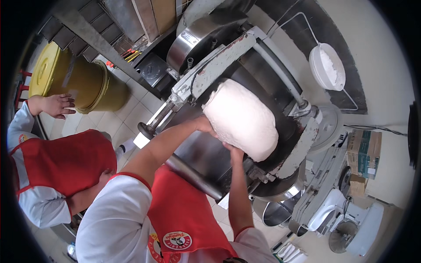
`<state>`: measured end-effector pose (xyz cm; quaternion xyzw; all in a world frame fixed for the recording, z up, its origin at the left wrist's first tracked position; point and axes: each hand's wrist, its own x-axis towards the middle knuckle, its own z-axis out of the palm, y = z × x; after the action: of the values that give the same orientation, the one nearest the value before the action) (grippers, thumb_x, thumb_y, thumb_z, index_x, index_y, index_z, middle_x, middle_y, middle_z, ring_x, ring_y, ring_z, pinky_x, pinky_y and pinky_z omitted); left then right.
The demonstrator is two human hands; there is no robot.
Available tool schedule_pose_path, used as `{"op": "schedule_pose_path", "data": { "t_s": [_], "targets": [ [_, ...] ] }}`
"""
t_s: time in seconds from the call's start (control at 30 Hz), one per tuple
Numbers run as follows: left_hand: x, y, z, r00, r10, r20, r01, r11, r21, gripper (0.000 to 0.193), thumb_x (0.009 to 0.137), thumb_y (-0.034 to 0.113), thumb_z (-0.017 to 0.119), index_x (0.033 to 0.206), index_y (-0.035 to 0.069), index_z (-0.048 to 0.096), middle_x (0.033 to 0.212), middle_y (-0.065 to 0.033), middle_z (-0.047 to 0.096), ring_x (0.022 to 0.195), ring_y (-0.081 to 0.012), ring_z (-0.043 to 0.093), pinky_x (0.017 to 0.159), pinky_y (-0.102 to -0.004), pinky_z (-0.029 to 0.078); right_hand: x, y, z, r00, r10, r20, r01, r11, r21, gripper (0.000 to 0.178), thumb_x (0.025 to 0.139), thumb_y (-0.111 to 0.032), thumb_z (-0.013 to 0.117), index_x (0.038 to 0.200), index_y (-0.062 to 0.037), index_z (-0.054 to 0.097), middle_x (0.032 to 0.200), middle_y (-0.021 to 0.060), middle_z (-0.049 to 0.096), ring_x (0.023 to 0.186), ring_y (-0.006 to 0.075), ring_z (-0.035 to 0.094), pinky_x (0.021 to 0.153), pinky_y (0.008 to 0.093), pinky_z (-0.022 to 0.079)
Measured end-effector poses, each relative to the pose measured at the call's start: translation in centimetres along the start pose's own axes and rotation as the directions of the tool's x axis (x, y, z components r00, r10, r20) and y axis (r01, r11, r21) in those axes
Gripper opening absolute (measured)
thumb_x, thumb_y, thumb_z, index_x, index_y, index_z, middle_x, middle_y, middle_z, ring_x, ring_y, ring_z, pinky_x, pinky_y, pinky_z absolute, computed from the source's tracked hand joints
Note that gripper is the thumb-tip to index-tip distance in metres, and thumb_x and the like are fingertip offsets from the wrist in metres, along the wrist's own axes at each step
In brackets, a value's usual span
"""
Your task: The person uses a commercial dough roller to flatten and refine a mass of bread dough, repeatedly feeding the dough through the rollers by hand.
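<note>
A thick, pale roll of dough (241,118) lies in the middle of the roller machine (237,44), a worn white frame with dark metal inside. My left hand (204,125) is pressed to the near left side of the dough, its fingers partly tucked under. Lower down, my right hand (233,150) grips the dough's near edge from below. Both hands share the weight of the one piece; the fingertips are hidden by it. A hand crank (146,130) and a metal bar (193,176) sit at the machine's near side, beside my forearms.
At left a co-worker in a red apron (66,162) stands by yellow lidded bins (94,87). Steel mixing bowls (276,211) and a white stand mixer (342,219) are at lower right. Cardboard boxes (364,151) and a white wall-hung tub (326,65) are farther right.
</note>
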<state>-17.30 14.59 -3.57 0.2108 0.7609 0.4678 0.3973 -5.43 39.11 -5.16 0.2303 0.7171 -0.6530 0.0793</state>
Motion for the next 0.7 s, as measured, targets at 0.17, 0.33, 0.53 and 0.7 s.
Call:
{"op": "schedule_pose_path", "data": {
  "t_s": [0.17, 0.33, 0.53, 0.7],
  "targets": [
    [-3.4, 3.3, 0.3, 0.999, 0.01, -0.05, -0.022, 0.973, -0.229, 0.084, 0.072, 0.03, 0.091, 0.145, 0.004, 0.058, 0.144, -0.0186, 0.061, 0.133, -0.0294, 0.058, 0.112, -0.0376, 0.045, -1.2, -0.8, 0.0, 0.985, 0.097, 0.14, -0.138, 0.938, 0.318, 0.091, 0.063, 0.006, 0.083, 0.147, 0.0041, 0.047, 0.144, 0.0153, 0.058, 0.134, 0.0319, 0.053, 0.117, 0.0416, 0.038],
    [-4.5, 6.3, 1.3, 0.996, -0.004, -0.092, -0.065, 0.679, -0.732, 0.08, 0.078, 0.027, 0.085, 0.144, -0.005, 0.055, 0.139, -0.0208, 0.063, 0.129, -0.0303, 0.06, 0.113, -0.0398, 0.045, -3.0, -6.2, -1.0, 0.983, -0.024, 0.183, -0.086, 0.815, 0.572, 0.077, 0.074, 0.0, 0.073, 0.146, 0.0071, 0.047, 0.142, 0.0157, 0.059, 0.131, 0.0344, 0.057, 0.115, 0.0447, 0.041],
    [-7.0, 12.6, 1.8, 0.959, -0.014, -0.282, -0.24, 0.48, -0.844, 0.08, 0.094, 0.037, 0.075, 0.153, -0.004, 0.039, 0.15, -0.0198, 0.053, 0.139, -0.027, 0.051, 0.117, -0.0386, 0.04, -7.6, -15.1, 2.1, 0.992, -0.034, -0.122, 0.12, 0.567, 0.815, 0.063, 0.091, -0.012, 0.069, 0.147, 0.0039, 0.046, 0.143, 0.016, 0.057, 0.134, 0.0325, 0.054, 0.115, 0.0451, 0.041],
    [-9.1, 11.5, 4.8, 0.865, 0.053, -0.499, -0.454, 0.505, -0.734, 0.084, 0.097, 0.029, 0.071, 0.159, -0.002, 0.025, 0.159, -0.0168, 0.04, 0.144, -0.0232, 0.042, 0.118, -0.0385, 0.036, -11.7, -12.9, 6.9, 0.669, -0.536, -0.515, 0.418, 0.844, -0.336, 0.034, 0.096, -0.002, 0.064, 0.129, 0.0015, 0.062, 0.122, 0.0134, 0.061, 0.115, 0.0211, 0.058, 0.09, 0.0324, 0.05]
  ]
}}
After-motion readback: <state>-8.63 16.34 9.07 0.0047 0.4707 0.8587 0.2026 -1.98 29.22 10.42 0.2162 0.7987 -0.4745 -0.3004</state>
